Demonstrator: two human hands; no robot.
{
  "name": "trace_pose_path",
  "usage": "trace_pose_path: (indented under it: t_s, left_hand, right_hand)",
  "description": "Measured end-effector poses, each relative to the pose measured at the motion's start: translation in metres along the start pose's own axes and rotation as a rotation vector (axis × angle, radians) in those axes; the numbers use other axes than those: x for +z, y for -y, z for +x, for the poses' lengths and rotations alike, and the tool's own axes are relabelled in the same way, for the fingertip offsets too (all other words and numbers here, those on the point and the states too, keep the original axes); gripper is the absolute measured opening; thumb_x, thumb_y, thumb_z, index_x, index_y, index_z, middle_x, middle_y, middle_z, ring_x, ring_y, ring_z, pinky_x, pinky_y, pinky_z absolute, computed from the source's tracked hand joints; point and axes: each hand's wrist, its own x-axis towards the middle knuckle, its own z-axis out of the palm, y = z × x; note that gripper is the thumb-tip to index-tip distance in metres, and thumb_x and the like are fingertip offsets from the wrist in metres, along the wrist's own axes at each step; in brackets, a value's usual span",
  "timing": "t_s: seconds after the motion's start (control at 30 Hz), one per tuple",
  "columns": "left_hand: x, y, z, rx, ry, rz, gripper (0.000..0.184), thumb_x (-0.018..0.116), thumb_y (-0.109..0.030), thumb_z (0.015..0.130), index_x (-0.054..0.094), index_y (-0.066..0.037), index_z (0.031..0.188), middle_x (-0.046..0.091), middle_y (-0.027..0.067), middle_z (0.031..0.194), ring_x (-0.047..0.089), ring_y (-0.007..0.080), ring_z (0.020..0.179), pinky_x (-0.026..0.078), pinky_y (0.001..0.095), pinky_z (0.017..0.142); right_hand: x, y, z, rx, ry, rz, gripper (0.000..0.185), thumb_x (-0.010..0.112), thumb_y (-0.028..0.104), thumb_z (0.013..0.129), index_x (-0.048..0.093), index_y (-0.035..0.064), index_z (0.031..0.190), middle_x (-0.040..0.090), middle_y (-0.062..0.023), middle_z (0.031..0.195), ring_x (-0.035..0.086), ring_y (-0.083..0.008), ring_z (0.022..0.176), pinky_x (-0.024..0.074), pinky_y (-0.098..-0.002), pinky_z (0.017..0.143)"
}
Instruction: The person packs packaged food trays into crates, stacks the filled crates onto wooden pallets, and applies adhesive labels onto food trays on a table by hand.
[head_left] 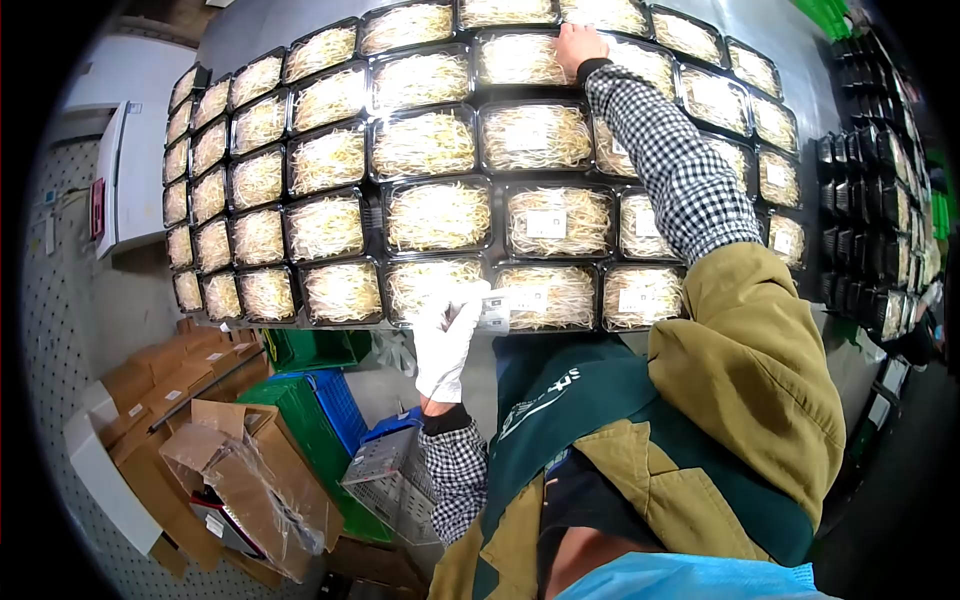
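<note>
Rows of black trays filled with bean sprouts (423, 143) cover the metal table (245, 30). White labels (545, 223) show on several packs toward the right. My left hand (447, 340), in a white glove, is closed at the table's near edge on a strip of labels (495, 311), beside a front-row pack. My bare right hand (581, 48) reaches far across to a pack (522, 58) in a back row and touches its right end. Its fingers are bunched together, and whether anything is between them is hidden.
Stacked black trays (860, 190) stand at the right. Below the table at the left are cardboard boxes (255, 480), a green crate (295, 430) and a grey crate (395, 480). A white cabinet (140, 180) stands at the far left.
</note>
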Motion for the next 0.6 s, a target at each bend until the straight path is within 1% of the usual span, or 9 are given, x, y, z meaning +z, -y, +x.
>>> trace_pose_path:
  t_s: [0.1,0.17,0.23,0.3,0.33,0.37,0.43,0.5,0.6]
  left_hand:
    - [0.007,-0.01,-0.001,-0.038,-0.058,-0.097,0.023,0.061,-0.001,0.083,0.062,0.001,0.106,0.064,0.0038,0.094,0.056,0.007,0.081,0.044,0.0197,0.073]
    - [0.003,-0.01,0.0,-0.042,-0.055,-0.087,0.023,0.06,-0.002,0.083,0.062,0.002,0.106,0.064,0.0043,0.094,0.056,0.0066,0.081,0.044,0.0191,0.073]
    - [0.003,-0.009,0.0,-0.034,-0.039,-0.094,0.023,0.06,-0.002,0.084,0.062,0.002,0.106,0.065,0.0044,0.094,0.056,0.0062,0.08,0.044,0.0188,0.073]
    - [0.005,-0.01,0.005,-0.009,-0.009,-0.114,0.021,0.06,-0.002,0.084,0.062,0.002,0.105,0.065,0.0042,0.093,0.056,0.0057,0.08,0.044,0.0187,0.072]
    - [0.004,-0.009,0.008,-0.008,0.004,-0.067,0.021,0.06,-0.002,0.084,0.062,0.002,0.104,0.065,0.004,0.093,0.056,0.0056,0.08,0.044,0.0187,0.072]
    - [0.003,-0.007,0.012,-0.005,0.017,-0.019,0.02,0.06,-0.003,0.084,0.063,0.002,0.103,0.065,0.0038,0.093,0.056,0.0055,0.079,0.044,0.0186,0.071]
    - [0.009,-0.012,0.018,0.03,0.02,-0.004,0.018,0.06,-0.003,0.084,0.064,0.002,0.101,0.065,0.0033,0.091,0.056,0.0053,0.079,0.044,0.0186,0.07]
    - [0.023,-0.021,0.022,0.092,0.004,-0.068,0.016,0.061,-0.004,0.085,0.065,0.002,0.099,0.065,0.0029,0.089,0.056,0.005,0.077,0.043,0.0187,0.069]
    - [0.027,-0.029,0.023,0.113,-0.051,0.041,0.014,0.059,-0.006,0.086,0.064,0.001,0.097,0.063,0.001,0.082,0.052,0.0048,0.072,0.042,0.0197,0.066]
  right_hand:
    - [-0.012,-0.014,0.021,-0.035,0.192,0.16,0.034,0.053,0.039,0.087,0.062,0.0089,0.1,0.066,-0.0123,0.087,0.063,-0.0292,0.082,0.0493,-0.0402,0.075]
    - [-0.029,-0.038,0.032,-0.294,0.274,0.403,0.031,0.055,0.037,0.087,0.062,0.0084,0.096,0.065,-0.0106,0.081,0.062,-0.026,0.074,0.0484,-0.0364,0.069]
    - [-0.073,-0.041,0.023,-0.46,0.178,0.381,0.031,0.055,0.035,0.088,0.057,0.0046,0.089,0.059,-0.0102,0.07,0.058,-0.0238,0.065,0.0437,-0.0366,0.06]
    - [-0.103,-0.041,0.0,-0.438,-0.007,0.396,0.031,0.055,0.034,0.089,0.056,0.0034,0.088,0.057,-0.011,0.068,0.056,-0.0228,0.062,0.0426,-0.0361,0.058]
    - [-0.125,-0.034,-0.017,-0.273,0.0,0.538,0.032,0.055,0.033,0.089,0.055,0.0014,0.086,0.057,-0.0114,0.068,0.056,-0.021,0.06,0.0427,-0.036,0.054]
    - [-0.12,-0.031,-0.028,-0.035,-0.011,0.614,0.032,0.058,0.033,0.085,0.056,0.0016,0.078,0.063,-0.0128,0.073,0.062,-0.0243,0.067,0.0492,-0.0334,0.064]
    - [-0.101,-0.013,-0.049,0.377,0.259,1.448,0.024,0.057,0.022,0.086,0.054,0.0006,0.076,0.061,-0.0118,0.069,0.063,-0.0202,0.065,0.0516,-0.0298,0.064]
    - [-0.1,0.024,-0.067,0.617,0.429,1.655,0.019,0.054,0.014,0.088,0.052,-0.0012,0.078,0.058,-0.01,0.065,0.062,-0.0173,0.065,0.0541,-0.0282,0.067]
    - [-0.107,0.092,-0.092,0.839,0.516,1.954,0.018,0.048,0.011,0.092,0.049,-0.0061,0.092,0.058,-0.0148,0.078,0.062,-0.0183,0.076,0.0547,-0.0283,0.069]
